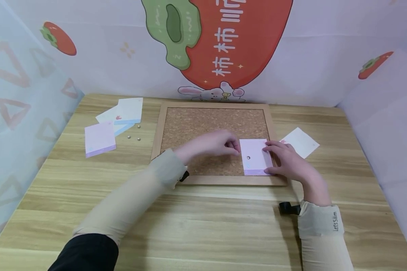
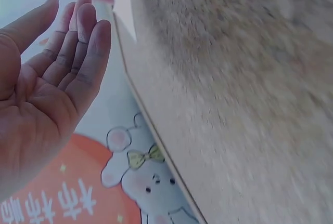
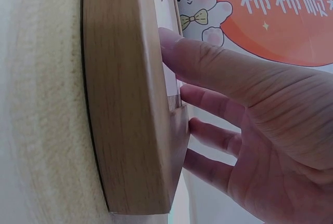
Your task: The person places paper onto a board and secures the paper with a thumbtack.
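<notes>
Just touching the purple-edged pale-pink paper sheet [image 1: 256, 149], lower right on the wood-framed cork board [image 1: 203, 122], with a spread right hand [image 1: 286, 160]. Gripping nothing with the loose left hand [image 1: 218, 143], over mid-board.

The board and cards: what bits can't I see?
Head view: near-left corner of the board, behind the left sleeve.
Head view: part of the right white card, behind the right hand.
Head view: print on the board's pink card, too small.
Left wrist: rest of that card, cut off by top edge.
</notes>
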Available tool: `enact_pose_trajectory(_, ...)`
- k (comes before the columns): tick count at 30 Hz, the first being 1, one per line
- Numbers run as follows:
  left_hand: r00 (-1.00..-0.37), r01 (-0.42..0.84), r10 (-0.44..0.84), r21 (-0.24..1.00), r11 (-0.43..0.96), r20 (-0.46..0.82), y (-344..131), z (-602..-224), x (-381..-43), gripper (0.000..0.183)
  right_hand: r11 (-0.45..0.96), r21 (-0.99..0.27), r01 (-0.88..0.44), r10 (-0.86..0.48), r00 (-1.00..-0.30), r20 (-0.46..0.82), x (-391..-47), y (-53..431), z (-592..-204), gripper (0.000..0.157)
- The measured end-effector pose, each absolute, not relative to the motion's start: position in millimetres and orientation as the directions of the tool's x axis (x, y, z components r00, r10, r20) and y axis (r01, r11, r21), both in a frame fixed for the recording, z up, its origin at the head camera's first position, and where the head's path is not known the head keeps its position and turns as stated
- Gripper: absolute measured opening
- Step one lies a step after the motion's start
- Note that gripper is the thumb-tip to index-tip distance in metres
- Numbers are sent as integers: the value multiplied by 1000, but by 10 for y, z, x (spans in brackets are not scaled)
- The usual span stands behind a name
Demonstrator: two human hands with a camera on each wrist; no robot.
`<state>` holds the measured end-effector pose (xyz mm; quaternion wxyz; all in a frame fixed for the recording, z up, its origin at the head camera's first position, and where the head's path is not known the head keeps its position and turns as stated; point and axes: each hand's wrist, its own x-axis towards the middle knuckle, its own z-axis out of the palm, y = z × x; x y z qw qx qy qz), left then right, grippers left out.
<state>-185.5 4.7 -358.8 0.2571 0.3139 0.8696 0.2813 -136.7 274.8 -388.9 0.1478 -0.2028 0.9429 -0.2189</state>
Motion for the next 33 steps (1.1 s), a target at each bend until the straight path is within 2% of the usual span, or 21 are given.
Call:
enact_pose_trajectory(7, -708, 422, 669, 624, 657, -227, -286, -3530, -1741, 12, 822, -466, -326, -453, -871, -188, -1362, 2754, -3897, 67)
enact_pose_trajectory(15, -749, 408, 643, 655, 636, -158, -680, -3529, -1658, 16, 824, -466, -323, -452, -870, -197, -1366, 2762, -3921, 67)
enact_pose_trajectory(22, -828, 341, 551, 687, 642, -104, -1082, -3540, -1626, 22, 825, -470, -313, -447, -871, -203, -1362, 2752, -3919, 67)
enact_pose_trajectory(33, -894, 235, 436, 717, 656, -106, -1630, -3662, -1580, 28, 825, -472, -312, -446, -871, -204, -1359, 2746, -3902, 67)
